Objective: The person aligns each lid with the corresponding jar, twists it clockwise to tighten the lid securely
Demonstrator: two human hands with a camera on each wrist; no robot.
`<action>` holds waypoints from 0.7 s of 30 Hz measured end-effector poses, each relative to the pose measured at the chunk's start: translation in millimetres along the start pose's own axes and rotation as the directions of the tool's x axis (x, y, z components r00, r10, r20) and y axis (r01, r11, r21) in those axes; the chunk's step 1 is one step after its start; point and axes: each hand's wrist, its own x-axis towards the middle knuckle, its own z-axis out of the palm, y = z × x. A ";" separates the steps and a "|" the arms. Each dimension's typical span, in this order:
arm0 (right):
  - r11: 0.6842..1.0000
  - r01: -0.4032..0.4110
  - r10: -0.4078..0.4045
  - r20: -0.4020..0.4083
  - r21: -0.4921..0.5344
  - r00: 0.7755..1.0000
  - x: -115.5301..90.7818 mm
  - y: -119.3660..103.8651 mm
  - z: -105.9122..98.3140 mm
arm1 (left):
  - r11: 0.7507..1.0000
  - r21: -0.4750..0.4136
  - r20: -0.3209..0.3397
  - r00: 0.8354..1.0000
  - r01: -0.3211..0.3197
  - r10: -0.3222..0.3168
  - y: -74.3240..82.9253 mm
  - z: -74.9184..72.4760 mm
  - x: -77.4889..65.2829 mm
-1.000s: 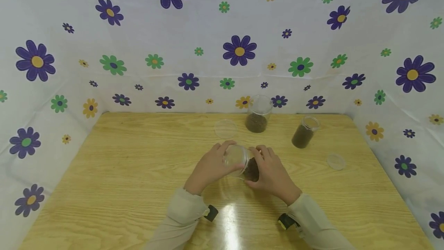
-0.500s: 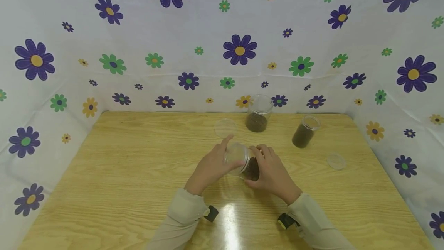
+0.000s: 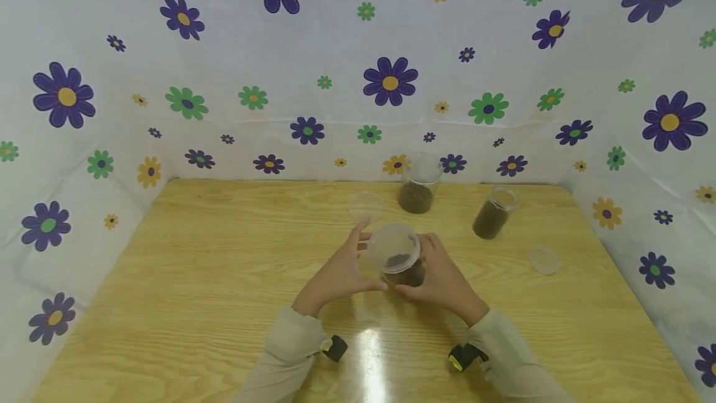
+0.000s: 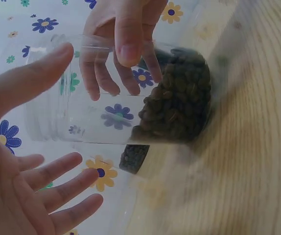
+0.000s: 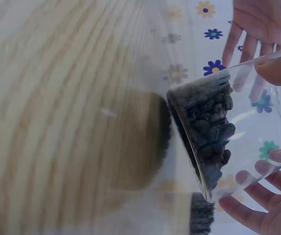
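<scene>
The held jar (image 3: pixel 406 271) has straightened somewhat, well inside the table's far edge (image 3: pixel 268 181).

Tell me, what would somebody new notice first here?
Probably the big purple flowers on the white cloth behind the table. Next comes the clear jar of coffee beans, tilted in the right hand near the table's middle, with the left hand near its mouth.

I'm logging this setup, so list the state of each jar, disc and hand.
Held jar: tilted, partly filled with dark beans; whether lidded, unclear.
Far jar: upright, partly filled, looks open.
Rightmost jar: upright, over half filled, looks open.
Left clear disc: lying flat.
Right clear disc: lying flat.
Left hand: fingers spread, beside held jar.
Right hand: gripping held jar.
</scene>
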 end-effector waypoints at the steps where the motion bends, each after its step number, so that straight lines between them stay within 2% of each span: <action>1: 0.999 -0.003 0.003 0.000 0.037 1.000 0.0 0.7 0.8 | 1.000 -0.002 0.005 1.000 0.006 -0.006 -1.6 0.1 -0.3; 5: 0.988 0.022 -0.022 -0.002 0.153 1.000 1.3 4.9 6.3 | 1.000 -0.004 0.023 0.999 0.029 -0.028 -7.8 0.5 -1.6; 9: 0.974 0.025 -0.030 0.017 0.226 0.999 4.9 6.4 13.2 | 0.999 0.014 0.019 0.999 0.033 -0.033 -12.0 0.3 -3.6; 15: 0.950 -0.030 0.010 0.063 0.310 0.998 13.8 2.4 26.8 | 0.997 -0.001 -0.048 0.996 0.081 -0.081 -19.5 -3.7 -7.0; 21: 0.947 -0.033 0.009 0.077 0.319 0.997 31.3 -7.6 44.7 | 0.993 0.021 -0.109 0.988 0.117 -0.114 -30.5 -21.9 -14.2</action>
